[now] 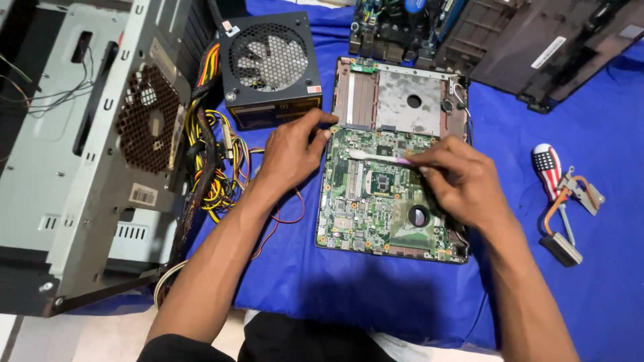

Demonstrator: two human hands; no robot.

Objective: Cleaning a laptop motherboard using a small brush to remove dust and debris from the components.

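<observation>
R hand [463, 177] pinches a thin cotton swab w/ white tip & pale purple stick [376, 157], fingers curled tight round the stick, tip lying over the upper part of the green laptop circuit board [376, 201], which sits in the opened laptop base on the blue cloth [376, 288] at centre. L hand [292, 151] rests at the board's upper-left corner, fingers together & bent, fingertips touching the edge. Black power supply box w/ round fan grille [270, 67] is just behind the L hand, grey metal PC case [80, 167] & yellow/red/black wire bundle [215, 167] to the left, copper heat pipe w/ small screwdriver [563, 201] well apart on the right.
</observation>
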